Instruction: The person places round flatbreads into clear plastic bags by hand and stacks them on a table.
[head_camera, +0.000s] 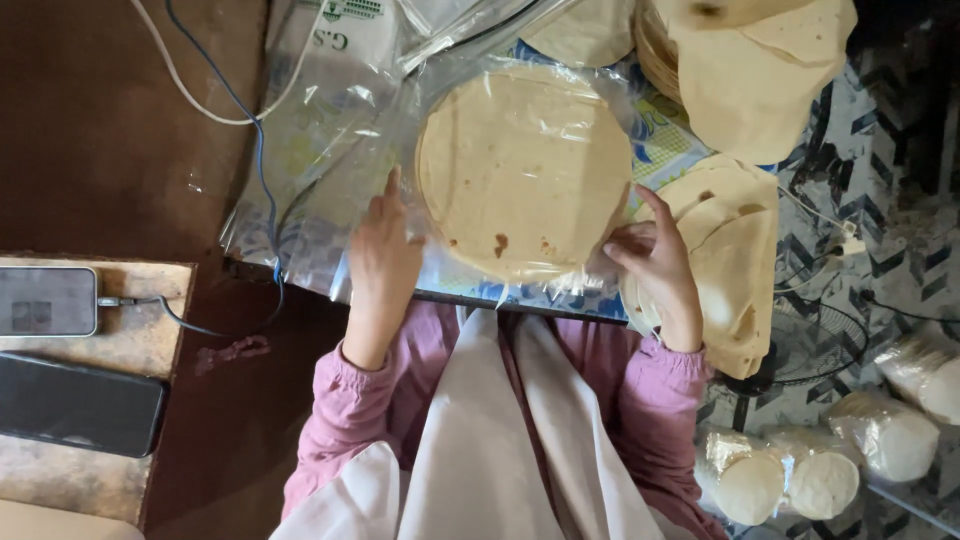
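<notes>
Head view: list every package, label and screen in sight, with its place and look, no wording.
Clear plastic bag: centre, around a round pale flatbread stack, between left hand and right hand.
White printed sack: top, under the bag, green and dark markings.
Wrapped flatbread rolls: lower right, clear film, pale.
Phone: left ledge, grey screen, cable attached.
Second phone: below it, black, dark.

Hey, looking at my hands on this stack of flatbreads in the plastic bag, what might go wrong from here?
1. The thin clear plastic bag looks stretched around the flatbread stack; where the left hand and right hand press its edges, it might tear.
2. The stack sits near the table's front edge, so it may slide off.
3. The loose flatbreads beside the right hand overhang and could get knocked down.
</notes>
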